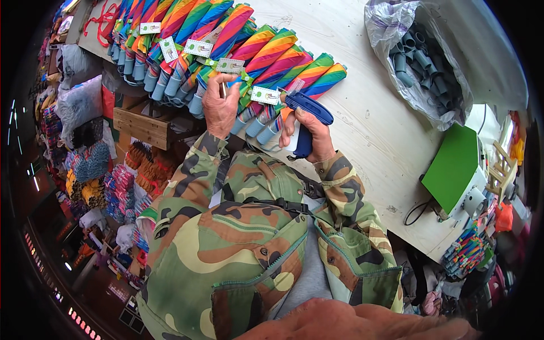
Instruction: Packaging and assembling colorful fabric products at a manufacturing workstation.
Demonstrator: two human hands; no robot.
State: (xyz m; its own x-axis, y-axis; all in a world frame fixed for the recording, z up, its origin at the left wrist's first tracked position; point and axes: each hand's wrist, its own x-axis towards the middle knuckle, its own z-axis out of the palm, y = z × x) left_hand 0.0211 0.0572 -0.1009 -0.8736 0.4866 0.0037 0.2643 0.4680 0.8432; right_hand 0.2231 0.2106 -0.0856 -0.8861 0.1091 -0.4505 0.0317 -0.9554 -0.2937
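Observation:
A dark blue tagging gun [309, 107] with an orange part is gripped in my right hand [318, 136]. Its tip lies right beside a white picture tag [265, 95] on a folded rainbow umbrella [324, 79] near the right end of a row. My left hand [221, 110] is closed, with thumb and forefinger pinched near another tag [229, 65]. Something small shows at those fingertips, too small to name. Grey-blue handles [266, 134] of the umbrellas point toward me, and several umbrellas farther left carry similar tags.
A clear plastic bag [385, 20] of grey-blue tubular parts [422, 59] stands at the back right of the pale table [368, 164]. A green box-shaped machine [450, 164] sits at the right edge. Below the table at left are a wooden crate [141, 127] and piled bundles [90, 164].

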